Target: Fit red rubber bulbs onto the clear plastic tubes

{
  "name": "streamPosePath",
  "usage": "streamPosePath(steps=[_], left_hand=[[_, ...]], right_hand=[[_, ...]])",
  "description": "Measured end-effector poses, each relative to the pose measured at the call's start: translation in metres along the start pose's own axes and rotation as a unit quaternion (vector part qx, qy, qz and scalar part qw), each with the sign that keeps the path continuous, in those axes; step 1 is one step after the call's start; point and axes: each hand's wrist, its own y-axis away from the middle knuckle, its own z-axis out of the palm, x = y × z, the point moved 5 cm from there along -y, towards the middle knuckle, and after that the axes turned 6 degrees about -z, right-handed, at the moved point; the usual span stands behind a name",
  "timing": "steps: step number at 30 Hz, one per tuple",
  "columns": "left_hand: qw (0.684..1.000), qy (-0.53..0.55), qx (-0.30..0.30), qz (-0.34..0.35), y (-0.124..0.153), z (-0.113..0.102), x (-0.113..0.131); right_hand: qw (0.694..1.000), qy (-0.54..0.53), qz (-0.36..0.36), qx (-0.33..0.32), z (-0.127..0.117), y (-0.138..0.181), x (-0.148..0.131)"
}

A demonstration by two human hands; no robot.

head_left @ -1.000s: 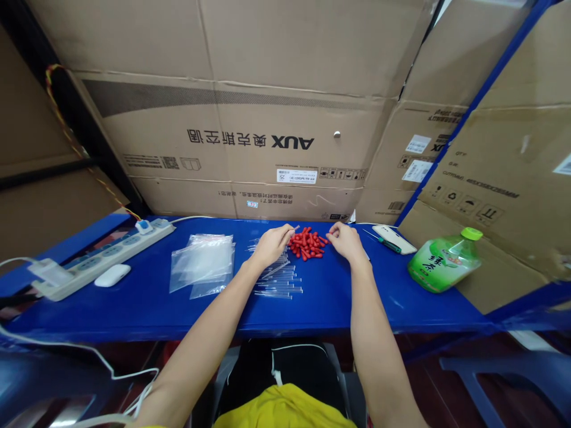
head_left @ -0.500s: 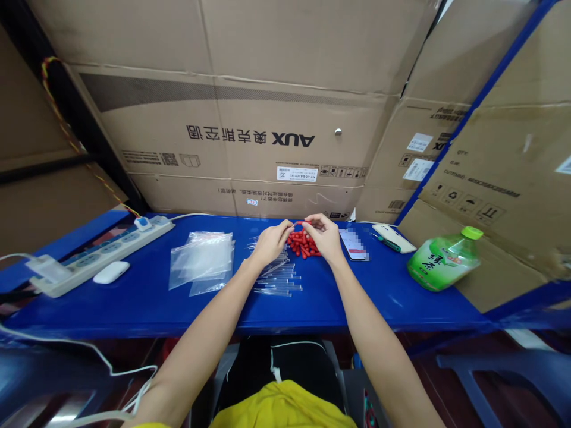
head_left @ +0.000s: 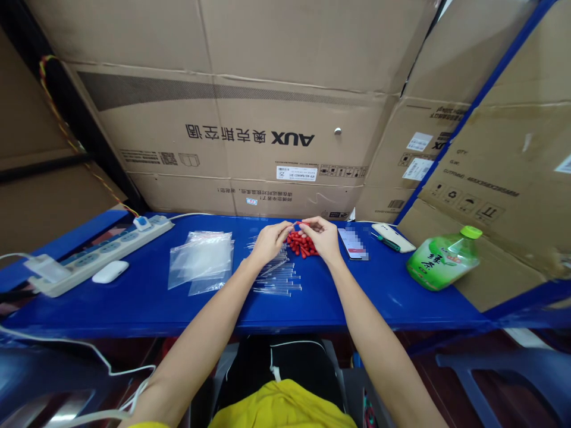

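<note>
My right hand [head_left: 325, 239] pinches a small red rubber bulb [head_left: 304, 224] between thumb and fingers. Close beside it, my left hand [head_left: 269, 242] is closed in a pinch on what looks like a thin clear tube, mostly hidden by the fingers. The fingertips of both hands nearly meet at the bulb's left end. Below them lies a pile of red rubber bulbs [head_left: 305, 246] on the blue table [head_left: 379, 297]. Under and in front of my left hand, many thin clear tubes [head_left: 277, 285] are spread in a loose heap.
Clear plastic bags [head_left: 200, 261] lie left of the tubes. Farther left are a white earbud case [head_left: 110, 271] and a power strip [head_left: 107, 252]. To the right lie a phone [head_left: 353, 244], a white phone-like object [head_left: 395, 236] with a green pen, and a green-tea bottle [head_left: 441, 261]. Cardboard walls surround the table.
My hands have drawn slightly closer together, and the gap between the left fingertips and the red bulb has narrowed. Objects on the table have stayed put.
</note>
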Motion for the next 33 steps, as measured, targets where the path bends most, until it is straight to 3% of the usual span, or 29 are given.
streamPosePath(steps=[33], left_hand=[[0.998, -0.049, 0.000, 0.042, 0.0002, 0.0002, -0.0029]], right_hand=[[0.998, -0.044, 0.033, -0.033, -0.0014, -0.0006, 0.0061]])
